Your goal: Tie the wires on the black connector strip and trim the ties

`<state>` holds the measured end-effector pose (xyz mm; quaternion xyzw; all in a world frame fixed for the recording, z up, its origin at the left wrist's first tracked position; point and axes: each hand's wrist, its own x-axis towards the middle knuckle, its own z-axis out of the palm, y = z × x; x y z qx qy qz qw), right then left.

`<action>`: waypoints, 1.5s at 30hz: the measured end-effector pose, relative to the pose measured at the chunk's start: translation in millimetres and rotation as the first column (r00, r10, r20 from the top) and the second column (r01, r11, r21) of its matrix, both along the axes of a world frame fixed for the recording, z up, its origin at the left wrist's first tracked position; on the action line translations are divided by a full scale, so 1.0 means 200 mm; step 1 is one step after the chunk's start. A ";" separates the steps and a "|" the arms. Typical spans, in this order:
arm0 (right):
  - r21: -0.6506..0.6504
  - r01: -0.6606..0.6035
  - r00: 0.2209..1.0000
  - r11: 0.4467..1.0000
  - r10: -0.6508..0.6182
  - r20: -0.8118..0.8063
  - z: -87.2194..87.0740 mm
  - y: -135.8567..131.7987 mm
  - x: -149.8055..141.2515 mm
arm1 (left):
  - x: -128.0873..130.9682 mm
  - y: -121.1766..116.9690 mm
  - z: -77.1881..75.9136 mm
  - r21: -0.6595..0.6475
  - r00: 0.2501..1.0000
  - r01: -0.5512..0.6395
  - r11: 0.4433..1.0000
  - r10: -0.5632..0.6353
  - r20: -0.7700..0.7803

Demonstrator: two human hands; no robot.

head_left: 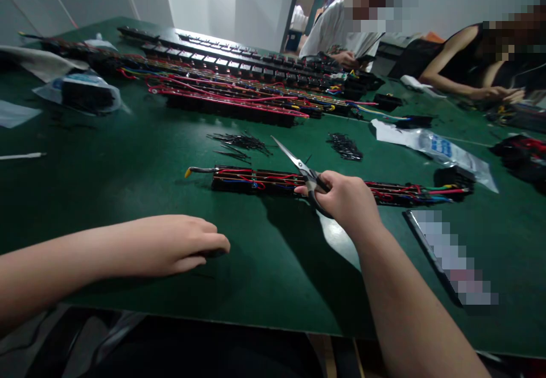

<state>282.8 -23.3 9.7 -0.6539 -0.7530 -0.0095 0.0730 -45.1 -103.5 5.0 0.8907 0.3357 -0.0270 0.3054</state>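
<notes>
Scissors [303, 169] sit over the middle of a wired strip [264, 180], blades up-left and looking near together; the strip lies flat, lengthwise L to R on the green surface [140, 179], prob. so its full run of wires faces up w/in reach. R hand [347, 199] is closed round the scissor handles, a fingertip poking out beside the strip; can't tell if it touches. Grip looks firm, prob. to keep the blades clear of the wires. R forearm slants up-left from bottom right, wrist above the surface. L hand [198, 244] is palm down, fingers loosely curled, nearer the person than the strip; a dark patch under the fingers could be shadow or a small item, can't tell. L forearm comes in almost level from the L edge. Beyond the strip: a L tie pile [245, 142] and a R tie pile [345, 146], thin & black, prob. kept close for easy pickup. R of the R arm, a flat slab [433, 253], face blurred. Farther back, more wired strips [226, 91] bunched together; across, two co-workers.
</notes>
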 end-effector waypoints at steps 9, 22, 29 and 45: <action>0.009 -0.021 0.993 1.000 0.021 -0.113 0.01 0.01 0.02 | -0.04 -0.14 -0.11 0.061 0.989 -0.122 0.991 0.117 0.089; -0.010 0.069 0.985 0.998 -0.070 -0.157 0.12 0.06 0.27 | 0.35 0.28 -0.28 0.346 0.958 -0.044 0.937 -0.058 0.279; -0.198 0.068 0.994 0.978 -0.084 -0.071 0.19 0.02 0.31 | 0.50 0.34 -0.23 0.358 0.938 -0.136 0.924 0.003 0.347; -0.496 0.043 0.998 0.867 -0.017 0.057 0.20 0.01 0.32 | 0.79 0.82 -0.10 0.005 0.833 -0.410 0.912 0.372 0.410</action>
